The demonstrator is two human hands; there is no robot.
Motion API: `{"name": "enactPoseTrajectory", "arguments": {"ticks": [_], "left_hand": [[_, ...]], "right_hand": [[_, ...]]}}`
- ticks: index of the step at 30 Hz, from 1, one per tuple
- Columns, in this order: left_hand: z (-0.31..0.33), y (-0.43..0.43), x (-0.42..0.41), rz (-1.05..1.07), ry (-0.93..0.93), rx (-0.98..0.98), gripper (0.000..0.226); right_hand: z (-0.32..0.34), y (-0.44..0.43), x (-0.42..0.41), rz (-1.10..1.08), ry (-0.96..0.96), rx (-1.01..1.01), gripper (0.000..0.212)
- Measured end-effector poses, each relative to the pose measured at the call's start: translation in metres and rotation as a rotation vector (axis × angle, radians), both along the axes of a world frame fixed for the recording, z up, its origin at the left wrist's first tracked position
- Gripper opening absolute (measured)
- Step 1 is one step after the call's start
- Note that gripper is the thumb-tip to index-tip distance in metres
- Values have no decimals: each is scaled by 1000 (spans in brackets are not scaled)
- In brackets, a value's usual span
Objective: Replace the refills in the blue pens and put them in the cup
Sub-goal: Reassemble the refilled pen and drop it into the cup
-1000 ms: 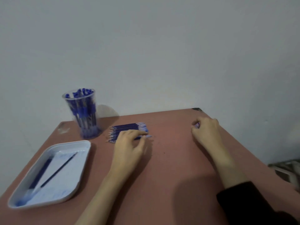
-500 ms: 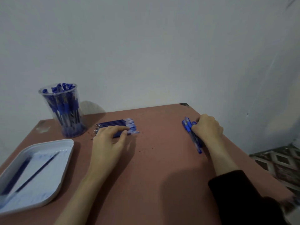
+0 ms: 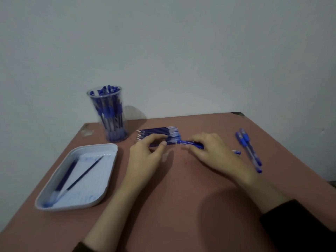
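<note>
Many blue pens (image 3: 109, 110) already fill our cup (image 3: 91, 99), and two spent refills (image 3: 81, 171) lie in the tray (image 3: 98, 146). Two loose pens (image 3: 249, 150) wait at the right of the table (image 3: 181, 206). Our right hand (image 3: 212, 153) grasps a pen (image 3: 190, 143) beside the fresh refills (image 3: 156, 131); our left hand (image 3: 147, 157) pinches a refill (image 3: 154, 145) there, though blur hides whether it is lifted.

**Dim and cold**

Light is weak and bluish, coming from the left: the cup (image 3: 109, 115) and my left hand (image 3: 145, 157) cast soft shadows rightward. A broad shadow darkens the near table (image 3: 227, 206). The cup looks smeared.
</note>
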State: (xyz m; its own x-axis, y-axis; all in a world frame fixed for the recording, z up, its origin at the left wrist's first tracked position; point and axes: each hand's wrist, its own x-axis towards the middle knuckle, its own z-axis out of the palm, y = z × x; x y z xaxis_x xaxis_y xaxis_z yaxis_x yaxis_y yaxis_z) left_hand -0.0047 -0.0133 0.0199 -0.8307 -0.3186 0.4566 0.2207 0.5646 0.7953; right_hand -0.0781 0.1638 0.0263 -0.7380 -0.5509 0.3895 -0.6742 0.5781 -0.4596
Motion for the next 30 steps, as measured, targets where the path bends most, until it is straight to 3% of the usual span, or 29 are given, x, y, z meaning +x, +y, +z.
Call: {"name": "enactPoseTrajectory", "arguments": {"ticks": [3, 9, 19, 23, 30], "left_hand": [[-4, -5, 4, -57, -75, -67, 18], [-2, -7, 7, -225, -144, -111, 20], [-2, -8, 5, -154, -115, -6, 12], [-4, -8, 4, -93, -146, -74, 8], [-3, -5, 5, -228, -329, -205, 6]], "right_hand": [[-7, -7, 6, 81, -34, 58, 28], [-9, -17, 16, 74, 67, 110, 20], [-2, -13, 21, -44, 104, 181, 37], [-2, -6, 11, -173, 69, 324, 19], [-4, -4, 4, -154, -58, -6, 18]]}}
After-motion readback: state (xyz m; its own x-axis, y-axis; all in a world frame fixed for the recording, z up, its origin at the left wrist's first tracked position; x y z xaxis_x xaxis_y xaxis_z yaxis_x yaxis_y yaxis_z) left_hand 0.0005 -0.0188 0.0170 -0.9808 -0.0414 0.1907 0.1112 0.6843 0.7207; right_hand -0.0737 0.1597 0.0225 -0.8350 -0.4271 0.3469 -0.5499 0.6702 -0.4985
